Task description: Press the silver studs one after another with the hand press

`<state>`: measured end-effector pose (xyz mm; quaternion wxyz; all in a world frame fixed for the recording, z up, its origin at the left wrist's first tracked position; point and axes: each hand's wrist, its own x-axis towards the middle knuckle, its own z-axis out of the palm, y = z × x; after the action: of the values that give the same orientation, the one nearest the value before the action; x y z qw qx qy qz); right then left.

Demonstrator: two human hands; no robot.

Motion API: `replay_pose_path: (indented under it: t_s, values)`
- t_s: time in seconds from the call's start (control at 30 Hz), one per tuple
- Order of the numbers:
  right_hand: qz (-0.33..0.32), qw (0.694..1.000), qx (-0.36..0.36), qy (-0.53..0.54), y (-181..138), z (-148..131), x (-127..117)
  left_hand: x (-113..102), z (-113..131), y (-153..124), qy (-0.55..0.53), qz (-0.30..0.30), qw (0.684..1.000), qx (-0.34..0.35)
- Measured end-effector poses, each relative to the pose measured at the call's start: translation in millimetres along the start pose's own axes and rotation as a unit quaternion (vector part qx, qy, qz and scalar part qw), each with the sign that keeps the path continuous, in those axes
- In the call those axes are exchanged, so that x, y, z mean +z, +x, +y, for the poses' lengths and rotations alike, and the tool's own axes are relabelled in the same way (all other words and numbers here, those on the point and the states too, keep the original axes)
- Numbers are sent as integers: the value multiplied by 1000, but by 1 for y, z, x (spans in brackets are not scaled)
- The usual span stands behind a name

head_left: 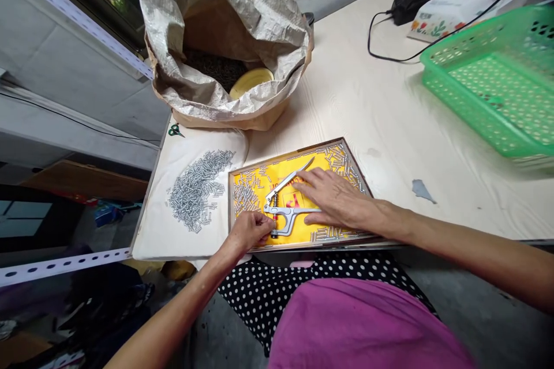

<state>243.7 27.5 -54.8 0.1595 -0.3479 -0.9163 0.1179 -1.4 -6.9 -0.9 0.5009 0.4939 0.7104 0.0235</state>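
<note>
My right hand holds the pliers by their spread handles over the yellow-lined tray, lower centre of the frame. My left hand is pinched narrow at their left end, on what I cannot tell; squeezing too soon could nip me.

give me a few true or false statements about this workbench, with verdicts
1. The right hand is at the handles of the pliers. True.
2. The green basket stands left of the sack. False: it is to the right.
3. A pile of metal pieces lies outside the yellow-lined tray. True.
4. The scissors lie inside the tray. False: they lie outside, near the sack.
5. The left hand is inside the sack. False: it is by the pliers' head.
</note>
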Motion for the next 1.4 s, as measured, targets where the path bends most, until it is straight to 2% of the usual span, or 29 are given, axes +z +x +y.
replay_pose_path:
  t_s: [0.17,0.4,0.47,0.5,0.57,0.63,0.67,0.77,0.87,0.93,1.13,1.3,1.4]
  values:
    - [-52,998,-13,-42,23,15,-10,2,-2,-2,-13,2,1000,-8]
    - [-98,994,12,-35,30,4,-21,3,-6,2,-18,18,999,-39]
    - [-103,994,13,-31,26,1,-21,4,-4,-2,20,19,999,-36]
    - [-102,994,12,-28,24,0,-21,5,-3,-6,61,36,997,-18]
    - [-96,995,11,-20,20,-2,-19,9,0,-13,169,111,977,64]
    - [-82,997,11,-11,15,-4,-17,16,3,-15,261,185,928,191]
    - [-73,997,10,-5,14,-6,-15,19,6,-14,289,201,901,253]
    - [-42,999,-3,8,10,-9,-11,26,18,2,342,165,848,370]
    - [-33,999,-1,-17,8,-10,-12,25,31,17,386,106,829,392]
    - [-40,998,19,-41,6,-10,-15,23,35,20,410,92,820,390]
    - [-30,998,18,-51,2,-15,-9,32,24,12,433,150,800,387]
    - [-37,998,22,-40,5,-17,4,40,14,20,425,162,806,379]
    - [-28,998,28,-41,6,-7,-1,44,9,18,401,207,802,391]
